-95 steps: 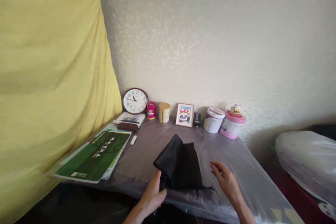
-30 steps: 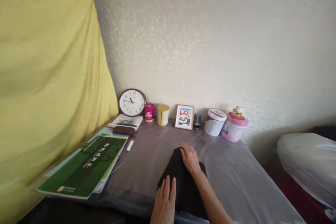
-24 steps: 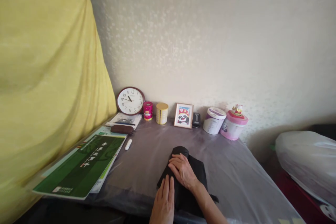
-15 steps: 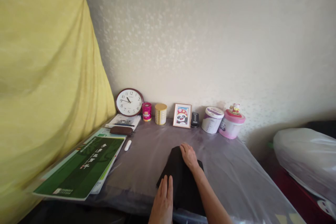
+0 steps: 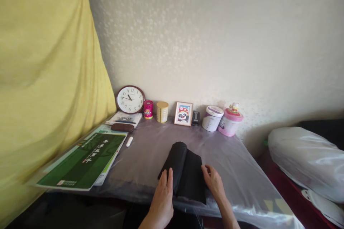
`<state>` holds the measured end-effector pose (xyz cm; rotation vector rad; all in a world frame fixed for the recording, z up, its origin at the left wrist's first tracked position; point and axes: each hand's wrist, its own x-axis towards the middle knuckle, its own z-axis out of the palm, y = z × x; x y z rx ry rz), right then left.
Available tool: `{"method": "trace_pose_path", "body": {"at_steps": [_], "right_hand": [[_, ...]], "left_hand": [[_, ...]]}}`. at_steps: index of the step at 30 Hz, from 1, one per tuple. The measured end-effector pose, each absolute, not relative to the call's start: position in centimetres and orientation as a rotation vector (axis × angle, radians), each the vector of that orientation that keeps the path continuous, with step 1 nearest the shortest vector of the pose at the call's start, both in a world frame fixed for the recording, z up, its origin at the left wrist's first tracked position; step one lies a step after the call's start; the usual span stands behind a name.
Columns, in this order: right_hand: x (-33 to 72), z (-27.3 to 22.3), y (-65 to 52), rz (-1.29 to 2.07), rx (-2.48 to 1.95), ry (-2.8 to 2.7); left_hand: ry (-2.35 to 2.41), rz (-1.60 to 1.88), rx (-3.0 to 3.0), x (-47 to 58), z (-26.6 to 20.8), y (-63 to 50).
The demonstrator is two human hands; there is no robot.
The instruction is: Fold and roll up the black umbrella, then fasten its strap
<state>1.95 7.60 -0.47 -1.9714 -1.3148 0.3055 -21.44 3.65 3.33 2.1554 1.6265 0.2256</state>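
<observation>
A folded black cloth (image 5: 192, 173) lies near the front edge of the table, its left part rolled or folded over into a thicker layer and its right part flat. My left hand (image 5: 163, 195) rests on the lower left of the cloth, fingers stretched out. At the right edge of the cloth, my right hand (image 5: 213, 180) has its fingers bent around the border, pinching it. The thumb of that hand is partly hidden.
Green books (image 5: 86, 161) lie on the left, beside a white marker-like object (image 5: 129, 141) and a brown case (image 5: 122, 127). Along the wall stand a clock (image 5: 130, 99), a pink can (image 5: 148, 110), a yellow can (image 5: 162, 112), a picture frame (image 5: 183, 113) and two tubs (image 5: 213, 118).
My right hand has moved from the top of the cloth down and right to its right edge. A fold line now shows down the cloth's middle. The view has shifted slightly.
</observation>
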Motion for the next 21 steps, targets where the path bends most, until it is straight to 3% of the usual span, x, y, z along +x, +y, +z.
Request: {"method": "trace_pose_path", "body": {"at_steps": [10, 15, 21], "right_hand": [[0.3, 1.9, 6.9, 0.400, -1.830, -1.291], [-1.5, 3.2, 7.4, 0.672, -1.659, -1.188], [-4.6, 4.6, 10.3, 0.661, -1.526, -1.313]], "left_hand": [[1.602, 0.270, 2.147, -21.6, 3.6, 3.6], [1.626, 0.238, 2.152, -21.5, 3.9, 3.6], [1.623, 0.252, 2.135, -21.4, 3.6, 3.6]]}}
